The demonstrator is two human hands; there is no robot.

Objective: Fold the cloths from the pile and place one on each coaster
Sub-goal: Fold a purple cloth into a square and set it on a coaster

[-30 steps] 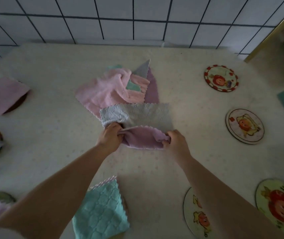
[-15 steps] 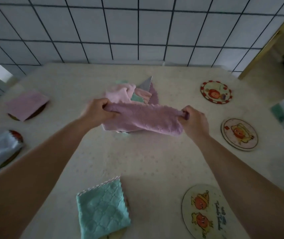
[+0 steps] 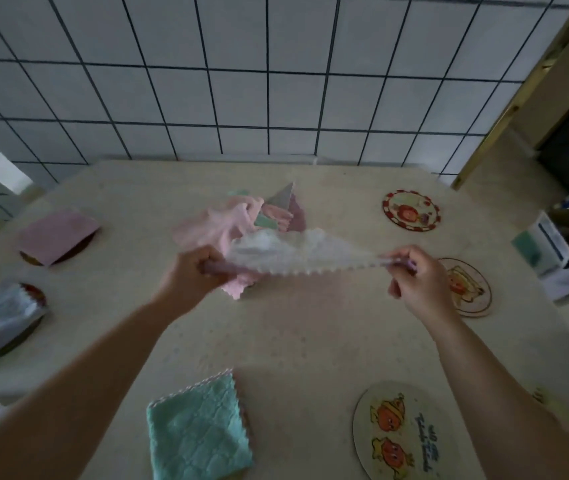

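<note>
Lilac-and-white cloth [image 3: 297,252] is held stretched above the pile [image 3: 241,220], left hand [image 3: 193,275] gripping one end, right hand [image 3: 414,278] pinching the other. Folding is in hand; next should come halving it.

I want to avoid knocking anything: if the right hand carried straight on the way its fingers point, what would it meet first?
The right hand points left along the stretched cloth, so it would probably meet the left hand first; depth is unclear.
</note>
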